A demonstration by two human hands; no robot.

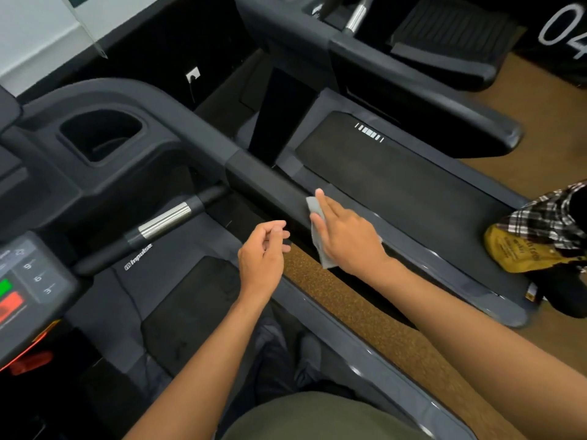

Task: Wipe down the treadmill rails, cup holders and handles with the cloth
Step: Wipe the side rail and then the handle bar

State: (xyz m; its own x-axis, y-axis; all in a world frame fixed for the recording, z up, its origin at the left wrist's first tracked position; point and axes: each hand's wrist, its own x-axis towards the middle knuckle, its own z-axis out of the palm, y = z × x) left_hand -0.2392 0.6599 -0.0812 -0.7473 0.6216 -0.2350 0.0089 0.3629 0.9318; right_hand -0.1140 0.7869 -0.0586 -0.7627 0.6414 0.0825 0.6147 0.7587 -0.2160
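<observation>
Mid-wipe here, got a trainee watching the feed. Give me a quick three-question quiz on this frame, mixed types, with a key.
1. True or false: the left hand is holding the cloth.
2. Multiple choice: the right hand presses the cloth against A) the cup holder, B) the side handrail, C) the chrome-banded handle.
3. Fill in: the cup holder sits to the ____ of the hands in the head view.

Key
1. False; the left hand hovers loosely curled, holding nothing.
2. B; the fingers lie flat on the cloth on the rail.
3. Left, and farther up the image.
</observation>
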